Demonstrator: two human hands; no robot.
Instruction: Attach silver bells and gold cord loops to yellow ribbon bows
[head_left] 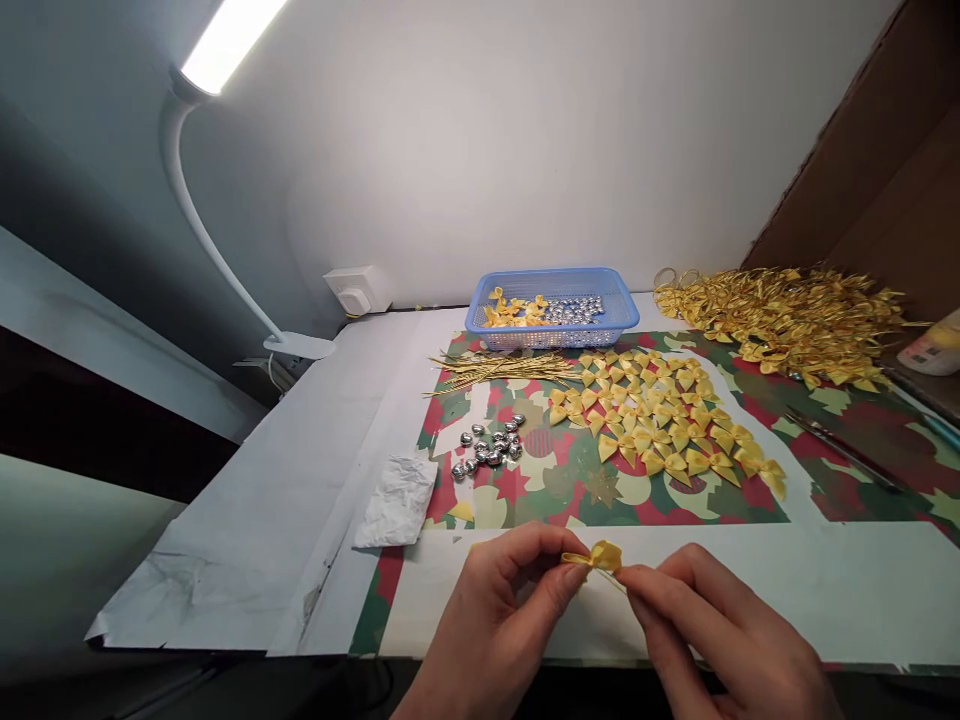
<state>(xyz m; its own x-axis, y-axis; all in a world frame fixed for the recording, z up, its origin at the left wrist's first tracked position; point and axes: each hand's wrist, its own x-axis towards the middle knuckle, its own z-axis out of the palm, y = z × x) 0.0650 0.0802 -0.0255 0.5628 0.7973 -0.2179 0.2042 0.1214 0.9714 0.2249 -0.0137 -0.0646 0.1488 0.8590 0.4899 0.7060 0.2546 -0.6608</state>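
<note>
Near the front edge: one small yellow bow [602,556]

The left hand [495,620] and right hand [720,630] meet over the white surface [825,590]. Their fingers [559,585] are clamped on the bow, one hand at each end. Farther back lie many more bows [660,420], silver beads [491,450] to their left, a blue basket [480,315] behind.

Plain white wall [525,130] behind a paper-covered table [300,450]. Gooseneck lamp [225,40] clamped at the left edge, lit, arching overhead. White socket [358,288] low on the wall near the lamp foot. Brown cardboard [885,150] stands at right.
</note>
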